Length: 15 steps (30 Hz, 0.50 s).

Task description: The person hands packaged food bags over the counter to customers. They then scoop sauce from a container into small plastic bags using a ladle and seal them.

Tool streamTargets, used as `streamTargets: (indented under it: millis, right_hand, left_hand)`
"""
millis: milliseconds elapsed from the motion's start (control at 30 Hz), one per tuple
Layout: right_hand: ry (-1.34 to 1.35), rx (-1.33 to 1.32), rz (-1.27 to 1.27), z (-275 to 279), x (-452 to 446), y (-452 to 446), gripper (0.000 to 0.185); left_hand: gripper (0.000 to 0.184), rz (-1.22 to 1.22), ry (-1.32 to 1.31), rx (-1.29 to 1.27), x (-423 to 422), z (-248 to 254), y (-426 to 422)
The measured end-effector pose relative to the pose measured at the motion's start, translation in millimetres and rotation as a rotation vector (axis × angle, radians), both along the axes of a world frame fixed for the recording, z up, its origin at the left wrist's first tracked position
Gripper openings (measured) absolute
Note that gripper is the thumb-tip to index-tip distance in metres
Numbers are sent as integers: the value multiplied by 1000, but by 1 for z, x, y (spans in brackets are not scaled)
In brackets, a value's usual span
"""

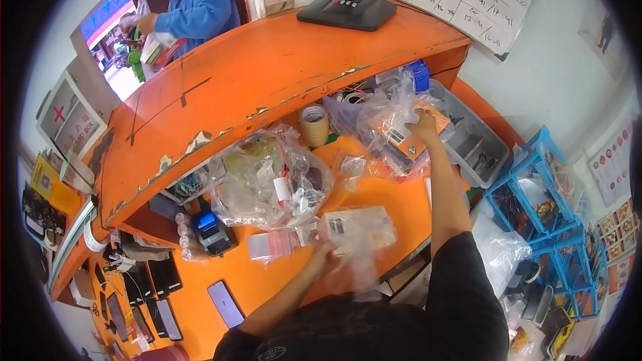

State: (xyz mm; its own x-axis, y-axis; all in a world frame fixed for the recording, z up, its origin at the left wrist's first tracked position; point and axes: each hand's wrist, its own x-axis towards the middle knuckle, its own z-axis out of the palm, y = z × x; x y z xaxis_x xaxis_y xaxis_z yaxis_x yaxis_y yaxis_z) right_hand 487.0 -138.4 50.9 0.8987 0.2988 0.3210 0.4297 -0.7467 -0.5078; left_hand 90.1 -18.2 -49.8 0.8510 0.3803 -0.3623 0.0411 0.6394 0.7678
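Observation:
My left hand point(321, 256) is low over the orange desk, its fingers closed at the left edge of a clear plastic packet point(364, 230) with a pale label; the packet's lower part is blurred. Further up and to the right, my right hand point(424, 128) has its fingers bent over an orange box point(406, 144) in clear plastic wrapping. Small clear bags with a pink edge point(271, 246) lie just left of my left hand. A large bundle of clear plastic bags point(251, 184) sits beyond it.
Rolls of tape point(313, 126) stand under the orange counter ledge point(287, 60). A grey bin point(478, 144) and blue plastic racks point(535, 194) are on the right. A phone point(226, 303) and a small blue-black device point(212, 232) lie left. Beyond the counter stands a person in a blue hoodie point(204, 3).

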Motion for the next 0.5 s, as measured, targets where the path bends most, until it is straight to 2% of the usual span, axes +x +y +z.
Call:
streamTargets:
  millis: [33, 100, 133, 200, 233, 300, 333, 400, 433, 500]
  right_hand:
    - [5, 3, -1, 7, -9, 5, 53]
    - [1, -60, -31, 19, -21, 10, 56]
    - [3, -56, -35, 18, -20, 12, 56]
    - [-80, -185, -32, 17, -18, 14, 53]
    - [-79, -184, -33, 14, -15, 15, 53]
    - [-311, -161, 58, 0, -5, 14, 45]
    - [-323, -161, 61, -5, 0, 14, 45]
    - [-280, -274, 84, -7, 10, 15, 40]
    - [-308, -267, 92, -5, 17, 11, 40]
    - [-161, -44, 258, 7, 29, 12, 42]
  left_hand:
    - [61, -1, 5, 3, 8, -2, -2]
    - [74, -317, 205, 276, 24, -6, -2]
    - [74, -321, 207, 280, 27, -20, -2]
    - [78, -374, 222, 809, 28, -47, -1]
    - [78, -374, 223, 810, 27, -28, 2]
    - [73, -408, 190, 1173, 20, 41, 7]
    - [73, -398, 182, 1174, 17, 49, 11]
    - [60, -396, 64, 938, 17, 63, 20]
    - [60, -372, 48, 948, 15, 67, 21]
    - [43, -456, -96, 578, 10, 76, 28]
